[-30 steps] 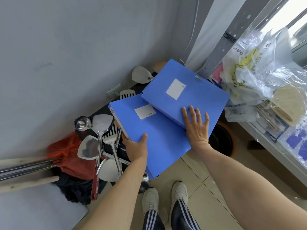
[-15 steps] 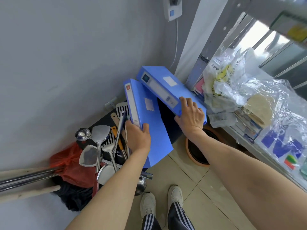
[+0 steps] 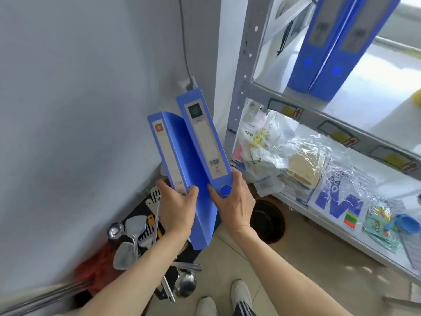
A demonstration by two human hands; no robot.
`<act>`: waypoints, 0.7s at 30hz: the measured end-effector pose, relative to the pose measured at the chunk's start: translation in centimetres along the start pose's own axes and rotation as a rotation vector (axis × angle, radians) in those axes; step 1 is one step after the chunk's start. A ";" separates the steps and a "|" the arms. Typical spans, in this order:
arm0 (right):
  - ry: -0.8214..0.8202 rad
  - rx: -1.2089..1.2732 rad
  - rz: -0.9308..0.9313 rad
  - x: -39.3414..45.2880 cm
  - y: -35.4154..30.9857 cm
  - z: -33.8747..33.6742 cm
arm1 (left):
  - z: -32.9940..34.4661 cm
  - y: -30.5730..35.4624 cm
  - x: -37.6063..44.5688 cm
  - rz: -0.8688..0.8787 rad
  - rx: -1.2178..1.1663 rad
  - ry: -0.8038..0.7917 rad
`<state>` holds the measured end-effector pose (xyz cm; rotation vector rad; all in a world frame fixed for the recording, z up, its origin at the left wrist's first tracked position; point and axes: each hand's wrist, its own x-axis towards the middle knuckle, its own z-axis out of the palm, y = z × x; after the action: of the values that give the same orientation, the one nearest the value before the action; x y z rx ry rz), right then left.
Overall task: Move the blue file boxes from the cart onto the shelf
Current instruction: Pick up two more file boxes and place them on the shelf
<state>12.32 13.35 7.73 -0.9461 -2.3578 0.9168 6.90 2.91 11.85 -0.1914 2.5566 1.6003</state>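
Observation:
I hold two blue file boxes upright, spines facing me, in front of the grey wall. My left hand point(image 3: 176, 205) grips the bottom of the left file box point(image 3: 169, 153), which has a red label. My right hand point(image 3: 234, 200) grips the bottom of the right file box point(image 3: 204, 137), which has a dark label and a round blue button. Both boxes lean slightly left and touch each other. Two more blue file boxes point(image 3: 328, 44) stand on the upper board of the grey metal shelf point(image 3: 248, 71) at the upper right.
The lower shelf board point(image 3: 355, 238) holds plastic bags, paper packs and a blue cup. Metal ladles and spatulas point(image 3: 136, 236) lie on the cart below my left arm. A dark round pot point(image 3: 267, 221) sits on the floor by the shelf. My feet are at the bottom.
Both file boxes have been lifted off the cart and turned from flat to upright. My view has swung up toward the shelf, where two stored boxes now show.

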 end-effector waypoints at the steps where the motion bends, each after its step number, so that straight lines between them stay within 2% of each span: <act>1: 0.016 0.035 -0.006 -0.7 -0.5 -1.3 | -0.7 0.9 -0.9 0.025 -0.023 -0.026; 7: 0.120 0.115 -0.094 -3.4 -2.1 -9.0 | -3.6 5.7 -5.2 0.161 -0.148 -0.168; 11: 0.296 0.208 -0.102 -3.7 -2.5 -14.6 | -3.4 9.9 -7.9 0.311 -0.153 -0.247; 17: 0.612 0.410 -0.032 -3.9 -1.2 -22.2 | 0.5 15.8 -12.4 0.514 -0.189 -0.469; 21: 0.710 0.402 0.057 -2.2 1.3 -25.6 | 4.4 19.3 -14.8 0.633 -0.217 -0.579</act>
<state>29.69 23.04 24.02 -0.9674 -1.4946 0.8482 18.32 15.94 29.50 1.0020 2.0734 1.7586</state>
